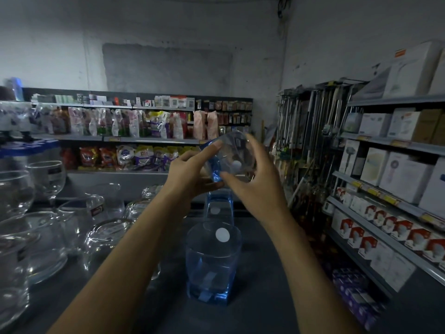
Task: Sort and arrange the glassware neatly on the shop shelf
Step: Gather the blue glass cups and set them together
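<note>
The left hand (190, 174) and right hand (255, 184) grip one tilted blue glass (231, 157) from either side, fingers curled round it, raised above the far middle of the dark shelf (265, 285). Below it, a near blue glass (213, 261) and a far blue glass (219, 208) stand upright in line. Clear glassware (48, 237) crowds the shelf's left side.

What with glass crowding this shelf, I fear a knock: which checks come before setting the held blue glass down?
1. Left hand grip on held blue glass: ok, fingers curled round it.
2. Right hand grip: ok, thumb and fingers round it.
3. Held blue glass upright: not ok, tilted.
4. Near blue glass and far blue glass standing upright: ok.
5. Bare shelf top right of them: ok.
6. Chips or cracks: cannot tell.
</note>
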`<state>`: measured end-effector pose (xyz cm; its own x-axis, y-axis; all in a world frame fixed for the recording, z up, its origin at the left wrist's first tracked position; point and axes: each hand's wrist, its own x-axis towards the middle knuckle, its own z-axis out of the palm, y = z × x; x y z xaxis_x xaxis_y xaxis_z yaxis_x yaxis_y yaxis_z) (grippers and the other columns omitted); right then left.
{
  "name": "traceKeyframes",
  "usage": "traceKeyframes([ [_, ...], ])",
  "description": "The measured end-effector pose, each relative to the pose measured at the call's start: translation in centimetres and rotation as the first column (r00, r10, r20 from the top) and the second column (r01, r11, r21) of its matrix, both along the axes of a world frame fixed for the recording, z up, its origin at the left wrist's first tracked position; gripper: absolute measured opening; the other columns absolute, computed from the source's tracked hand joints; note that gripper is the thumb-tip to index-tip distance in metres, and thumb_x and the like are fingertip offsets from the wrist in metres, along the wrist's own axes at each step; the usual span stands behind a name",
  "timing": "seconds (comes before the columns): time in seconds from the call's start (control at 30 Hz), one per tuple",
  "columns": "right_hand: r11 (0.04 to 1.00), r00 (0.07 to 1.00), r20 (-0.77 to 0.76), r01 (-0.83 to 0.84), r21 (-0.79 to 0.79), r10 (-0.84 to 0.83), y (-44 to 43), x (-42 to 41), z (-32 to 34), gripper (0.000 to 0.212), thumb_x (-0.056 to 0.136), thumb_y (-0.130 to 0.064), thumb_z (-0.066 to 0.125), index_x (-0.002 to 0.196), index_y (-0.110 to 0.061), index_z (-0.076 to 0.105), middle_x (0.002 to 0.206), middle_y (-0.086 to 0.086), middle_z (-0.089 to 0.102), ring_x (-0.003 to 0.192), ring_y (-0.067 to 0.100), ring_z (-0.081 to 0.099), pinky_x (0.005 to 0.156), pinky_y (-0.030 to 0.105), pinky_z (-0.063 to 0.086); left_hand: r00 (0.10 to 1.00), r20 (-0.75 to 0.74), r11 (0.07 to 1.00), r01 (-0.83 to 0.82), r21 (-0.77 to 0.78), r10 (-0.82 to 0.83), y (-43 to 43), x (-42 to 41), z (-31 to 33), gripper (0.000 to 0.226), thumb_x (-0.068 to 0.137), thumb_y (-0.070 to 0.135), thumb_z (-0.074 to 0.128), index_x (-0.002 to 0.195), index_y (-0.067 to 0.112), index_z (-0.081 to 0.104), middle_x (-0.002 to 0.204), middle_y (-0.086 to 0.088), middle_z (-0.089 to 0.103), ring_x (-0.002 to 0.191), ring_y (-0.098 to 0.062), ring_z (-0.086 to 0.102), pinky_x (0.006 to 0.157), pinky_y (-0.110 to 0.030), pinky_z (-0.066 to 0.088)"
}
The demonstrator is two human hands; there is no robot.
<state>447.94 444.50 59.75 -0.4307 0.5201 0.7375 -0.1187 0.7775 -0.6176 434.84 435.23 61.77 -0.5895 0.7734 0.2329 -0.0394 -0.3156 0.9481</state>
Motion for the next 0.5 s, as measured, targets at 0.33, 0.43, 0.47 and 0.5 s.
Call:
traceKeyframes([
  [0.33,0.870,0.931,0.077,0.300,0.392,-0.356,0.94,-0.73,-0.71,0.090,0.077,-0.002,0.084,0.147,-0.041,0.042,0.161,-0.001,0.015,0.134,0.015,0.043,0.090,0.014,0.050,0.968,-0.236,0.991,-0.102,-0.090,0.079,-0.26,0.15,0.34,0.049,0.086,0.063,0.068,0.113,0.022,0.066,0.077,0.000,0.070,0.061,-0.006,0.071,0.052,-0.019,0.052],
  [0.43,0.916,0.958,0.020,0.266,0.300,-0.285,1.15,-0.42,-0.51,0.081,0.073,-0.017,0.091,0.143,-0.033,0.053,0.152,-0.002,0.027,0.116,-0.003,0.038,0.083,-0.003,0.041,0.926,-0.361,0.985,-0.151,-0.089,0.109,-0.47,0.18,0.63,0.066,0.082,0.079,0.052,0.117,0.025,0.067,0.100,-0.007,0.075,0.086,-0.014,0.073,0.073,-0.028,0.055],
  [0.47,0.936,0.968,0.008,0.242,0.254,-0.252,1.08,-0.32,-0.41,0.080,0.071,-0.024,0.094,0.141,-0.030,0.056,0.145,-0.002,0.032,0.111,-0.006,0.038,0.083,-0.005,0.039,0.922,-0.374,0.986,-0.143,-0.088,0.100,-0.66,0.18,0.83,0.075,0.080,0.083,0.050,0.124,0.024,0.067,0.109,-0.007,0.074,0.096,-0.016,0.072,0.084,-0.034,0.056],
  [0.5,0.958,0.977,-0.003,0.210,0.194,-0.213,0.91,-0.23,-0.27,0.079,0.069,-0.031,0.095,0.139,-0.028,0.059,0.138,-0.003,0.038,0.106,-0.006,0.041,0.084,-0.005,0.038,0.921,-0.383,0.990,-0.112,-0.091,0.068,-0.73,0.08,0.98,0.080,0.081,0.085,0.051,0.130,0.024,0.065,0.115,-0.006,0.074,0.102,-0.018,0.072,0.093,-0.039,0.054],
])
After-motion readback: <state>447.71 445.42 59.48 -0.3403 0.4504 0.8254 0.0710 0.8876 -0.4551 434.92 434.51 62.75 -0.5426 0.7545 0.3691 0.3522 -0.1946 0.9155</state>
